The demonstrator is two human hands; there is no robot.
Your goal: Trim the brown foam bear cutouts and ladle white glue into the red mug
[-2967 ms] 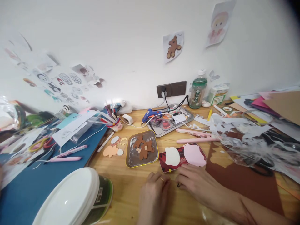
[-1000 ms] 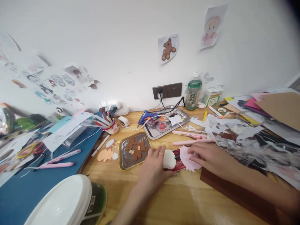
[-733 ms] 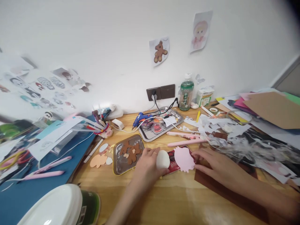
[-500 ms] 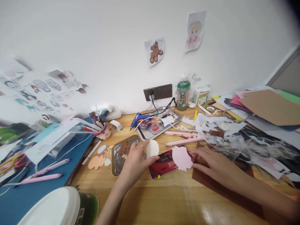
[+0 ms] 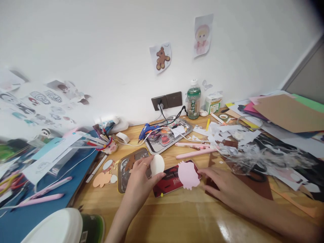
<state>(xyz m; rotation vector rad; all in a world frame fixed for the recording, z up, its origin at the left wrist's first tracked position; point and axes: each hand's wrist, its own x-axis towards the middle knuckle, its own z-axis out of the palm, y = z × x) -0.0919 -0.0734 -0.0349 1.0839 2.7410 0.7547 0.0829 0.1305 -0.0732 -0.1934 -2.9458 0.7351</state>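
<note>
My left hand (image 5: 141,173) pinches a round white paper cutout (image 5: 157,165) between thumb and fingers, above the right edge of a dark tray (image 5: 123,173) with brown cutout pieces in it. Beside it a pink scalloped paper cutout (image 5: 188,174) lies on a red and black flat packet (image 5: 168,182). My right hand (image 5: 219,184) is just right of the pink cutout, thumb and fingers apart, with nothing visible between them. Under that hand a sheet of brown paper (image 5: 255,187) rests on the table.
A blue glue gun (image 5: 146,131) lies by a metal tray (image 5: 152,150) of small pieces. Pink hair-straightener-like tools (image 5: 194,153) lie in front. Paper scraps (image 5: 233,133) and scissors (image 5: 257,175) crowd the right. A white-lidded tub (image 5: 57,226) stands front left; a bottle (image 5: 194,101) stands behind.
My right hand's fingertips have come away from the pink cutout's edge. My left hand still holds the white cutout. The whole view has shifted slightly.
</note>
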